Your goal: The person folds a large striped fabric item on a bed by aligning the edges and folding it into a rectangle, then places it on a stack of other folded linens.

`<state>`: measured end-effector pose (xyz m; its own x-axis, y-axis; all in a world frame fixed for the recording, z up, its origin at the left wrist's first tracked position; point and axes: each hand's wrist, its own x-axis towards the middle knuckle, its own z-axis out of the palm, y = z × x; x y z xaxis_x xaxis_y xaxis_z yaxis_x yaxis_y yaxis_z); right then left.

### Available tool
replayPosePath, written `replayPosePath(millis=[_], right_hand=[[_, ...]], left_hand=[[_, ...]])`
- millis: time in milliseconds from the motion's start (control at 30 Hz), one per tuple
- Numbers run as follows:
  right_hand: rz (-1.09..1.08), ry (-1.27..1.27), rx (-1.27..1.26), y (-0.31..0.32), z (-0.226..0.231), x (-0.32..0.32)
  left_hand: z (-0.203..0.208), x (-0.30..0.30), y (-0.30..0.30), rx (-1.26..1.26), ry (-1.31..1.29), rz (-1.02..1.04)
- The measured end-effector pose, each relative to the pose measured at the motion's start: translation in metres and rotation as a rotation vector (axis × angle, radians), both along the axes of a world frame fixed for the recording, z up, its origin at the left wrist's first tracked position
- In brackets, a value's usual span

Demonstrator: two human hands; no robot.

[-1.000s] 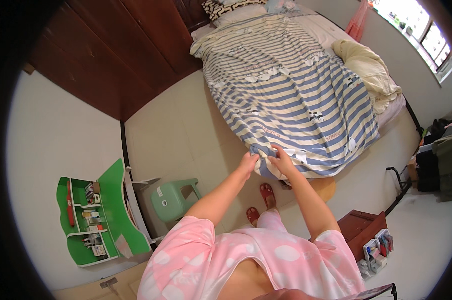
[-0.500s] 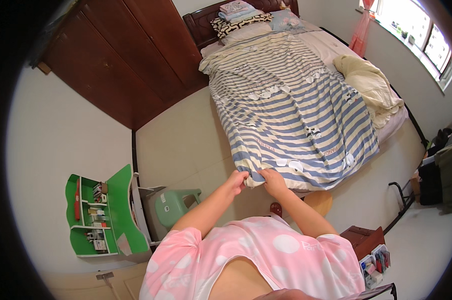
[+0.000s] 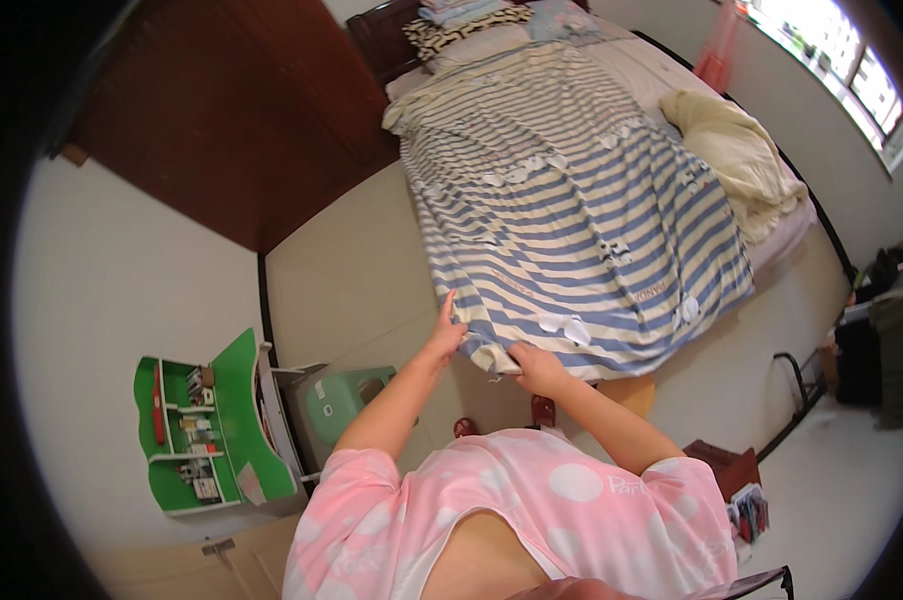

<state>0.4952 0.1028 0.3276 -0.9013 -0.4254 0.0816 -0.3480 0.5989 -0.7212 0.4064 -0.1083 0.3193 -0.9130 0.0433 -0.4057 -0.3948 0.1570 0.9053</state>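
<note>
A blue and cream striped duvet cover (image 3: 561, 215) with panda pictures lies spread over the bed, its near end hanging over the foot. My right hand (image 3: 539, 368) is closed on the near edge of the cover, close to its near left corner. A small bunched fold of cream cloth sticks out just left of those fingers. My left hand (image 3: 447, 328) is at the cover's left edge, a little farther up, with its index finger stretched out and its thumb apart. Its other fingers are partly hidden.
A cream quilt (image 3: 736, 160) lies bunched on the bed's right side. Left of me stand a green stool (image 3: 343, 405) and a green shelf unit (image 3: 241, 425). A dark wooden wardrobe (image 3: 231, 130) is at the far left. Black bags (image 3: 861, 365) lie at the right.
My left hand has let go of the corner and moved left and up along the cover's edge. My right hand keeps its hold. The view has shifted slightly.
</note>
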Motion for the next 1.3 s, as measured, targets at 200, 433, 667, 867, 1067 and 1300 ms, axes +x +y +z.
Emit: replayPosePath(millis=[200,433,667,867,1067,1300], right_hand=[[-0.200,0.094,0.107,0.000,-0.021,0.013],[-0.479,0.156,0.212,-0.043,-0.020,0.031],[-0.896,0.270,0.150,-0.067,-0.032,0.022],[-0.674,0.029,0.434,-0.113,-0.085,0.109],[-1.336,-0.117,-0.272,-0.160,-0.119,0.154],[-0.914,0.238,0.204,-0.218,0.006,0.102]], left_hand=[[0.033,-0.005,-0.013,0.230,-0.272,-0.128],[0.035,-0.016,-0.017,0.496,-0.375,-0.009],[0.029,-0.024,-0.053,0.468,-0.400,-0.239],[-0.046,0.004,-0.115,-0.129,-0.443,-0.648],[-0.088,0.023,-0.100,0.121,-0.534,-0.427],[-0.071,0.021,-0.090,0.146,-0.434,-0.496]])
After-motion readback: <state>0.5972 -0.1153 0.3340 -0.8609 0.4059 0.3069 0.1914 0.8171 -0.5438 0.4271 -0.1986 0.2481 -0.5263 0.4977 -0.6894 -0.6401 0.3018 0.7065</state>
